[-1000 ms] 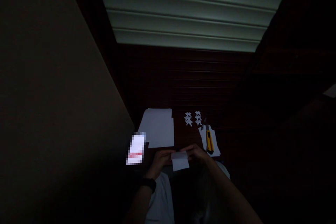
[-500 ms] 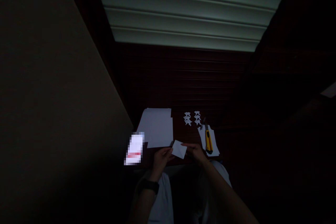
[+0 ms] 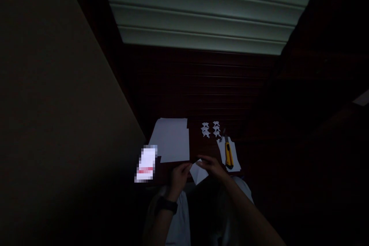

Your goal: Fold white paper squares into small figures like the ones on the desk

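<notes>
Between my hands, over the table's front edge, is a small folded piece of white paper (image 3: 198, 174) with a crease across it. My left hand (image 3: 180, 175) pinches its left corner between thumb and fingers. At its upper right edge, my right hand (image 3: 211, 166) has its fingers over the paper, closed on it. Fine detail of the folds is lost in the dim light. Several small folded paper figures (image 3: 205, 130) stand in two columns further back on the table.
Large white sheets (image 3: 171, 140) lie at the table's left, beside a bright pixelated screen (image 3: 146, 163). A yellow utility knife (image 3: 228, 155) rests on smaller white sheets (image 3: 235, 161) at the right. A wall (image 3: 86, 123) rises on the left, with a slatted panel (image 3: 201, 80) behind the table.
The folded paper has turned and dropped a little, its lower corner now pointing towards me. My right hand has shifted slightly left over its upper edge.
</notes>
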Available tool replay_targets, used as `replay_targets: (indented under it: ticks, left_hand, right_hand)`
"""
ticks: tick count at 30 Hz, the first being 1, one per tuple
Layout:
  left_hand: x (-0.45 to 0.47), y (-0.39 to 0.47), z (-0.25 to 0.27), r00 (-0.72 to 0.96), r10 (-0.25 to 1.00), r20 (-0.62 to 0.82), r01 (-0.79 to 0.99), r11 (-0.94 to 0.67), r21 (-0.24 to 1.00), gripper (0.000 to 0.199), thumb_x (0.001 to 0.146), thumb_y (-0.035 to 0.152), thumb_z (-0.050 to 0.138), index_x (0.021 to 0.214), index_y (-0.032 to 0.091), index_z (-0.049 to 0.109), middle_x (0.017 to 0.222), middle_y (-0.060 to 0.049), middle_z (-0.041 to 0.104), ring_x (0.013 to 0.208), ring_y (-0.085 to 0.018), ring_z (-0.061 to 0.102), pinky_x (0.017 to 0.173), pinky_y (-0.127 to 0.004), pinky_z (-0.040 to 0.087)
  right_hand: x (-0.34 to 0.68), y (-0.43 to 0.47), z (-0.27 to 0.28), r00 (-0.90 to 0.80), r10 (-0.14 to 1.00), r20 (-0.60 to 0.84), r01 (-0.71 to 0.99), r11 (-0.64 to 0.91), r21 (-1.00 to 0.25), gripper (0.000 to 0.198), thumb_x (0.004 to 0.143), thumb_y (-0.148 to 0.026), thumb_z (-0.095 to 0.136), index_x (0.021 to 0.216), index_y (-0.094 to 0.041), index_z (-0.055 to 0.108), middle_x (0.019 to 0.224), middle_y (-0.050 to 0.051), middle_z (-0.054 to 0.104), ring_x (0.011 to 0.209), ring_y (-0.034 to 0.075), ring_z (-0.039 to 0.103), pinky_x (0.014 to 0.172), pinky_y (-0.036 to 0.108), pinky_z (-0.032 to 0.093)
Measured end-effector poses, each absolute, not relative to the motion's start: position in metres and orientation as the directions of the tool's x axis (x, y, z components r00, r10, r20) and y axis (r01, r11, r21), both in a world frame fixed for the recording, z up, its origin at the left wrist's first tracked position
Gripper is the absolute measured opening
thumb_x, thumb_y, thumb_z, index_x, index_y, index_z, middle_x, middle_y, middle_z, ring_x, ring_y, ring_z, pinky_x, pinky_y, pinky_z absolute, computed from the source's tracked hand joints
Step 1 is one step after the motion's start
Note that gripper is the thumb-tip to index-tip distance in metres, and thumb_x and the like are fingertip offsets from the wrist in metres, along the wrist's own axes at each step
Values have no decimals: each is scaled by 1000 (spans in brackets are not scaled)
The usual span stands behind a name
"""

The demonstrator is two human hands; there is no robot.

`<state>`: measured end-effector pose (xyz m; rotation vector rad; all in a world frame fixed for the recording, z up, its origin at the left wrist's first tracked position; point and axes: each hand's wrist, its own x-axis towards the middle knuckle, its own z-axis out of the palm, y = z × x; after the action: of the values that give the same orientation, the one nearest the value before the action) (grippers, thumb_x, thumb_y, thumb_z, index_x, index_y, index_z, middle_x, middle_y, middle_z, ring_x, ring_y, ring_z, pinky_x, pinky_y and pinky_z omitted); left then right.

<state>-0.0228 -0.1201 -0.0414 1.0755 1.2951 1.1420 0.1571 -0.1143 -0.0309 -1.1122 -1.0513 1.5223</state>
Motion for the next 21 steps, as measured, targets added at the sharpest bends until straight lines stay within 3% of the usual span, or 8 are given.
replay_targets:
  ticks: [4, 7, 12, 21]
  left_hand:
    - [-20, -120, -43, -19, 995, -93, 29, 94, 995, 28, 67, 40, 67, 80, 17, 73, 80, -9, 73, 74, -26, 67, 61, -32, 52]
    - [-19, -119, -43, -12, 998, -62, 39, 62, 997, 27, 67, 38, 69, 84, 17, 72, 81, -8, 73, 77, -24, 67, 65, -30, 52]
    - [-19, -120, -44, -17, 999, -49, 49, 50, 998, 31, 64, 35, 71, 89, 16, 72, 67, -5, 71, 63, -21, 66, 57, -27, 50]
    - [-20, -117, -53, 3, 999, -47, 18, 47, 999, 31, 68, 36, 69, 90, 14, 71, 75, -7, 73, 66, -20, 68, 56, -26, 53]
  right_hand:
    - [155, -112, -39, -98, 986, -138, -94, -147, -985, 34, 55, -35, 78, 82, -15, 72, 54, -4, 54, 53, 10, 45, 50, 22, 34]
    - [153, -112, -44, -62, 990, -129, -74, -133, -988, 35, 59, -39, 76, 85, -17, 70, 57, -2, 57, 52, 11, 47, 49, 22, 34]
    - [151, -113, -49, -47, 994, -101, -72, -104, -992, 34, 64, -38, 72, 90, -17, 67, 63, -2, 60, 53, 11, 49, 50, 22, 36]
    - [152, -112, -49, -50, 996, -70, -43, -72, -997, 30, 66, -37, 71, 87, -17, 70, 71, 2, 65, 60, 13, 55, 54, 23, 41]
